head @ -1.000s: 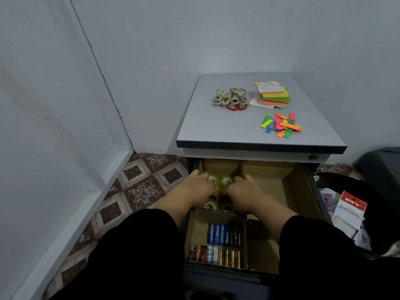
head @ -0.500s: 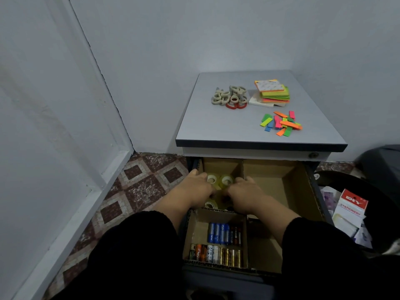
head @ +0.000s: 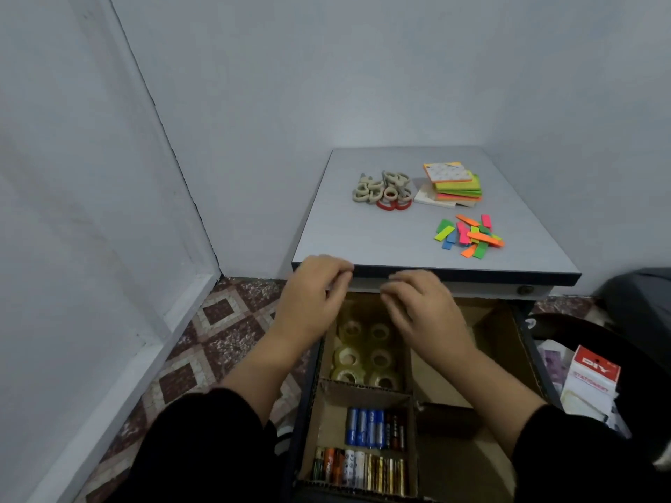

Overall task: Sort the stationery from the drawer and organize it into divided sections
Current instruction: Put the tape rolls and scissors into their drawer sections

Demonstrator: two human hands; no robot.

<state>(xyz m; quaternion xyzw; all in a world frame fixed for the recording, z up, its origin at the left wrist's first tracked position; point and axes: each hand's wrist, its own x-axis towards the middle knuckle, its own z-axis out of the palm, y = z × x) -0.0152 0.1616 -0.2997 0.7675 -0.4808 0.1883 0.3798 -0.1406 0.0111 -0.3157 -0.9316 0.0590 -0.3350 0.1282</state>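
The open drawer (head: 528, 343) holds cardboard dividers. Its far left section is filled with several clear tape rolls (head: 365, 353) standing side by side. The near left section holds batteries (head: 366, 444) in two rows. My left hand (head: 316, 295) and my right hand (head: 421, 306) hover above the tape section near the table's front edge, fingers loosely curled, holding nothing. On the grey table top (head: 363, 234) lie a heap of beige and red tape rings (head: 383, 192), a stack of coloured sticky notes (head: 454, 185) and a scatter of coloured paper strips (head: 470, 235).
The drawer's right sections show bare cardboard (head: 457, 357). A red and white stationery packet (head: 590, 379) lies in a dark bin at the right. Walls close in at the left and behind; patterned tiles (head: 218, 328) cover the floor.
Both hands have lifted out of the tape section and up toward the table edge, letting go of the rolls, which now stand uncovered.
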